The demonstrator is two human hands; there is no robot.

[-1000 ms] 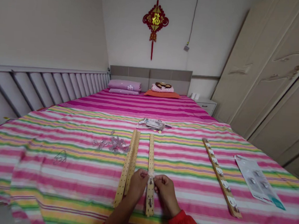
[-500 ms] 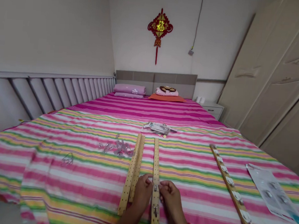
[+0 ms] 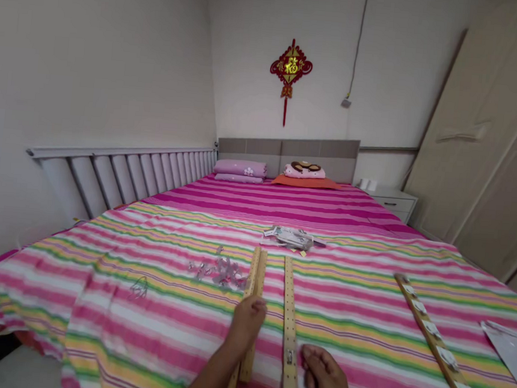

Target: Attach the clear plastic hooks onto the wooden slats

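Observation:
My left hand (image 3: 247,323) reaches forward over a pair of perforated wooden strips (image 3: 256,278) lying side by side on the striped bedspread (image 3: 162,306). I see only its back, and its fingers are bent down out of sight. My right hand (image 3: 326,378) rests on the bedspread with its fingers loosely apart and nothing in it. It lies just right of a single perforated strip (image 3: 290,317), which carries a small metal hook (image 3: 289,357). A scatter of clear plastic hooks (image 3: 222,271) lies just beyond and left of my left hand.
A wooden strip fitted with several white hooks (image 3: 435,345) lies to the right, with a white printed sheet (image 3: 511,352) beyond it. Clear packaging (image 3: 293,238) sits mid-bed and one clear piece (image 3: 139,287) at the left. Pillows (image 3: 240,168), headboard, wardrobe (image 3: 491,166) and nightstand stand behind.
Both hands have let go of the hook on the middle strip. My left hand moved forward over the paired strips, my right hand dropped to the bedspread. The view swung left.

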